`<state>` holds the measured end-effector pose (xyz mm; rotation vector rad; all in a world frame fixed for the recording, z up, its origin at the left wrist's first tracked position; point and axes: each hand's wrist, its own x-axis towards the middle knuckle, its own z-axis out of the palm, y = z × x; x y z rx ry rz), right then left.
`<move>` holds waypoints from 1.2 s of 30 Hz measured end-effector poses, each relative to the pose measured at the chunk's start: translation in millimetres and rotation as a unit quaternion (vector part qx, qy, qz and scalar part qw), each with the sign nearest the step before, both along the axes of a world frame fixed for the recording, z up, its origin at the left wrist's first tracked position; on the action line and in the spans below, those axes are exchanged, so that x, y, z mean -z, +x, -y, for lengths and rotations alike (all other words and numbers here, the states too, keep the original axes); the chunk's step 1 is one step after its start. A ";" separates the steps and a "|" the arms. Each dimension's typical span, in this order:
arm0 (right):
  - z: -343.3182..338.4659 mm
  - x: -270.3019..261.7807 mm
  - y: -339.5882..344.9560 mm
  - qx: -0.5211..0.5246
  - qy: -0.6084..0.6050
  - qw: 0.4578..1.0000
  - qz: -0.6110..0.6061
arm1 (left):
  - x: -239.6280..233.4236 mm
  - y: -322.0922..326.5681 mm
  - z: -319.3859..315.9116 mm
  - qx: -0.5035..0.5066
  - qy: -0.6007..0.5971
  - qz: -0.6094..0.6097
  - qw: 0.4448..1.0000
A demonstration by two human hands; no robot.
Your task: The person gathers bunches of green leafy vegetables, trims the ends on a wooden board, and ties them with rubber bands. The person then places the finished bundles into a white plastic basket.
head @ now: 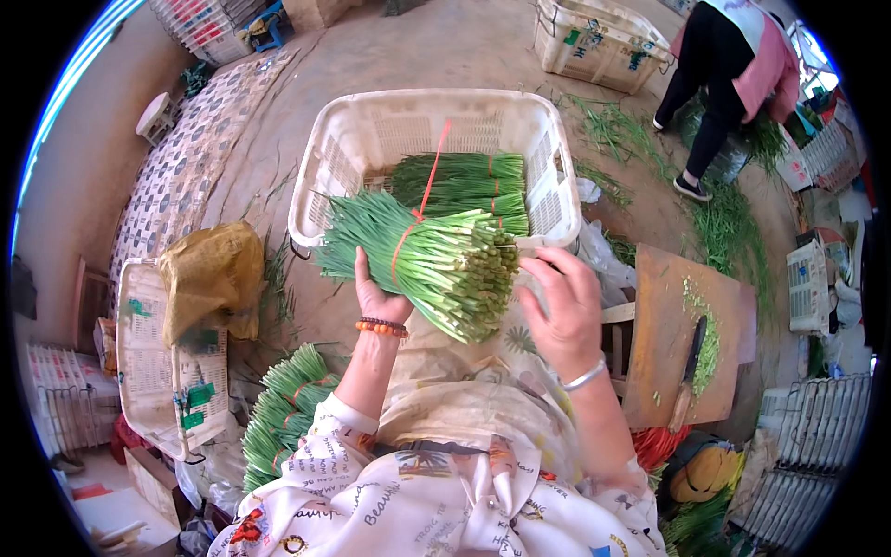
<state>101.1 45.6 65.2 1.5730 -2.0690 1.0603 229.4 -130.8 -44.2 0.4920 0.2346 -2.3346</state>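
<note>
My left hand (379,296) holds a large bundle of green garlic chives (445,261) from below and the left, its cut pale ends turned to the right. Red twine (401,254) is tied round the bundle, with a loose end standing up. Beside the cut ends is my right hand (560,299), its fingers apart and partly curled; whether a fingertip touches the stems I cannot tell. Beyond the bundle stands a white plastic crate (438,104), where several tied chive bundles (480,184) lie in a row.
At right, a knife (689,369) and chopped stem trimmings (708,355) lie on a wooden board (647,334). More tied bundles (292,411) are by my left elbow. A crate with a yellow sack (212,278) stands left. A person (724,76) bends over greens at the upper right.
</note>
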 end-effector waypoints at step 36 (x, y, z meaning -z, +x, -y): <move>-68.9 3.9 -57.7 -0.151 -0.287 0.686 0.651 | -10.5 -20.6 -25.5 0.078 0.001 0.059 0.995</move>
